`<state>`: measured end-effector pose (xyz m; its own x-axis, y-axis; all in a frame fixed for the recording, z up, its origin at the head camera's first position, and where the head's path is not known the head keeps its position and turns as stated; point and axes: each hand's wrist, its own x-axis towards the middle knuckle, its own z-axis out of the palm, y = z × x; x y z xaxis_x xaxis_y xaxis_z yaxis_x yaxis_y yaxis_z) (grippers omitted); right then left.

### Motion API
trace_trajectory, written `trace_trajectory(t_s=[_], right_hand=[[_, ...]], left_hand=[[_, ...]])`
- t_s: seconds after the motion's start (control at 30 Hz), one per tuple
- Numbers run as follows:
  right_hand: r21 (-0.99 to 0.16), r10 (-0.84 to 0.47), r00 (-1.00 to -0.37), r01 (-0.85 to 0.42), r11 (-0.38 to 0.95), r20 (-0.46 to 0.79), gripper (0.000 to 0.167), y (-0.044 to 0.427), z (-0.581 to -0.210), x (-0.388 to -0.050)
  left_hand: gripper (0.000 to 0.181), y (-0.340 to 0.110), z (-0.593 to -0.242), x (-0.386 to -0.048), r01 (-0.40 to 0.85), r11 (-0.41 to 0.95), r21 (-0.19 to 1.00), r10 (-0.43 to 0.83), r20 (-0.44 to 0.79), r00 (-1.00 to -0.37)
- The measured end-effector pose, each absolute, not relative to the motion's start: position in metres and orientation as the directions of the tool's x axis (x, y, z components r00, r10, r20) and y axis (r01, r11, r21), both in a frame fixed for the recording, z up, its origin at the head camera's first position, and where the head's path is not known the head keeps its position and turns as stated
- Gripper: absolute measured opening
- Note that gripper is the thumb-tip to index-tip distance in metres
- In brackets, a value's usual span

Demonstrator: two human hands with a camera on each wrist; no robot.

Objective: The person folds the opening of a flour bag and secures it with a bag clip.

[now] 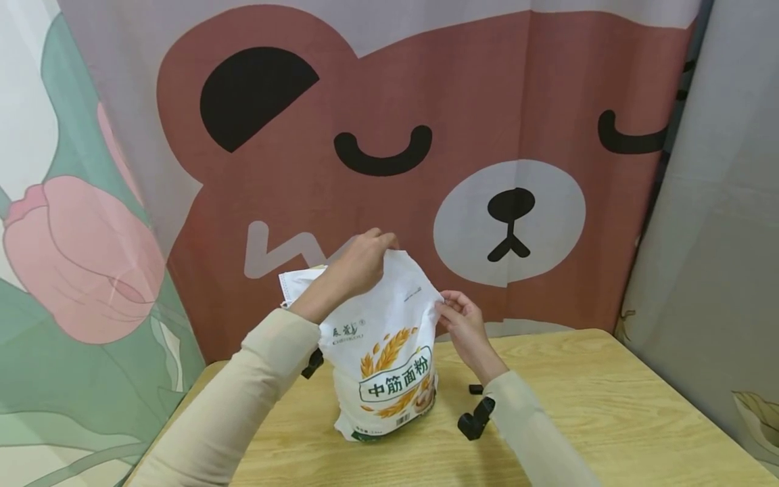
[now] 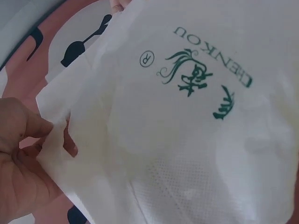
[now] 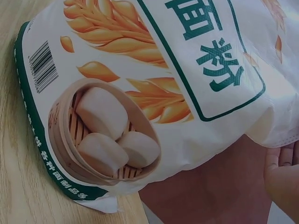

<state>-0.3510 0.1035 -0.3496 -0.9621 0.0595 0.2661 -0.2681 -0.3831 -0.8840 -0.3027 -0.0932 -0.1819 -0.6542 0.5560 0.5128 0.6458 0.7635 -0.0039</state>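
Note:
A white flour bag (image 1: 380,318) with wheat ears and green Chinese lettering stands upright on the table. At its top edge, my left hand (image 1: 359,264) pinches the bag between thumb and fingers; the left wrist view shows this hand (image 2: 23,154) beside a small cut-out hole in the bag. My right hand (image 1: 465,325) pinches the bag's upper right corner. In the right wrist view, steamed buns in a bamboo steamer are printed low on the bag (image 3: 187,149), and only part of the right hand (image 3: 285,172) shows at the edge.
The wooden table (image 1: 548,392) lies under the bag. A black object (image 1: 477,419) lies right of the bag, and another black piece (image 1: 313,364) is partly hidden behind the left forearm. Behind the table hangs a curtain (image 1: 475,88) with a bear face.

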Motion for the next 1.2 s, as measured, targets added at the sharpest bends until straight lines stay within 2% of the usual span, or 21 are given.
trace_trajectory(t_s=[0.33,0.7,1.2], right_hand=[[-0.869,0.004,-0.954,-0.275,-0.411,0.300,0.021,0.1074,-0.3491,-0.3493],[-0.852,0.033,-0.953,-0.283,-0.439,0.300,0.012,0.1039,-0.3515,-0.3478],[-0.824,0.014,-0.954,-0.266,-0.500,0.300,0.008,0.1057,-0.3530,-0.3455]], left_hand=[[0.022,-0.0913,-0.1785,-0.3019,0.626,0.780,0.003,0.541,0.499,-0.676],[0.020,-0.0878,-0.1839,-0.3058,0.699,0.715,-0.012,0.582,0.564,-0.586],[0.024,-0.0900,-0.1767,-0.3048,0.648,0.761,0.032,0.577,0.424,-0.698]])
